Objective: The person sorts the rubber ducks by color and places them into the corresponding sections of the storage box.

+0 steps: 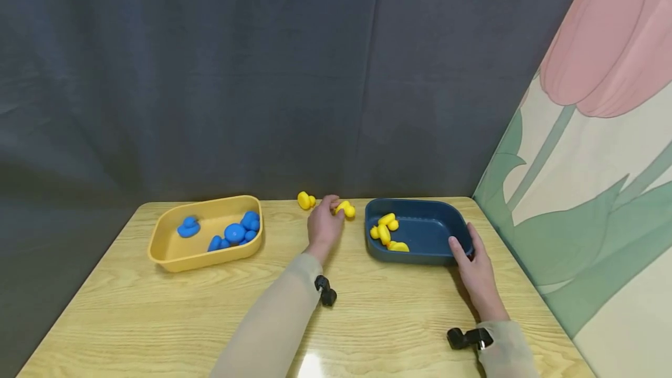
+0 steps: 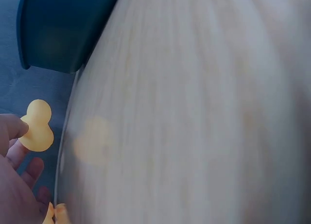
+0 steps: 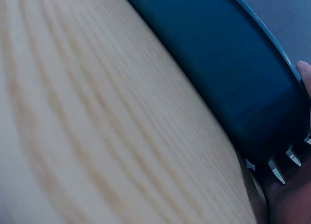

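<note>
My left hand [image 1: 324,226] is at the back middle of the table and pinches a yellow toy duck [image 1: 346,209] between thumb and fingers. In the left wrist view that duck shows up close, beside the thumb. Another yellow duck lies just left of the hand, near the table's back edge. My right hand [image 1: 478,273] holds the right front corner of a dark blue bin [image 1: 430,256], its thumb at the front rim and fingers along the right side. Several yellow ducks [image 1: 385,233] lie in that bin's left part. The right wrist view shows the bin's outer wall; most fingers are hidden.
At the left stands a yellow bin [image 1: 178,264] with several blue ducks [image 1: 234,233] in it. A dark curtain [image 1: 262,74] hangs behind the wooden table [image 1: 388,319]. A flower-patterned panel [image 1: 593,191] runs along the right side.
</note>
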### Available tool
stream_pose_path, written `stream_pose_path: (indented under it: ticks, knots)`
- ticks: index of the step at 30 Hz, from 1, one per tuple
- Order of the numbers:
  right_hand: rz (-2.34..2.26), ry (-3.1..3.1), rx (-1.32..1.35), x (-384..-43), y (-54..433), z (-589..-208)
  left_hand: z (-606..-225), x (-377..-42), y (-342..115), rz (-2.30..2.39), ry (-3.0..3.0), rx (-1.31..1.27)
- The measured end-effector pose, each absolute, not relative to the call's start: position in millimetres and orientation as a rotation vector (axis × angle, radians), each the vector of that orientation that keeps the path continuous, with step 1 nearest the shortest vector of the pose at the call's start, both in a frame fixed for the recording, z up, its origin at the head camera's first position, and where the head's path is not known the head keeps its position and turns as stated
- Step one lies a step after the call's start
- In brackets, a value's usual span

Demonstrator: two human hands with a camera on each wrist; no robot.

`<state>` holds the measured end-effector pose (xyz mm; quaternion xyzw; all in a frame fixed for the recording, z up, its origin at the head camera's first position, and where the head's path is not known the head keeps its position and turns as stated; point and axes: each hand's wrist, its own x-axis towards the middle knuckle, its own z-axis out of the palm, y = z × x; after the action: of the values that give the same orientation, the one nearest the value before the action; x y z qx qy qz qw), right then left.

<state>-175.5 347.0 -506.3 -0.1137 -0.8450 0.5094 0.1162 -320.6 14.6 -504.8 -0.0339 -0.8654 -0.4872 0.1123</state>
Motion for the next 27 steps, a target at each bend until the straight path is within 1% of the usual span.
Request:
stream_pose_path:
  ticks: [7, 14, 27]
  knots:
    - [1.492, -2.482, -0.324, -176, 348, -506, -496, -310, 9, -1.535, -2.451, -0.1]
    - [1.479, -2.494, -0.316, -175, 349, -507, -485, -299, 9, -1.581, -2.358, -0.153]
    - [1.469, -2.502, -0.322, -175, 347, -506, -466, -281, 24, -1.59, -2.328, -0.264]
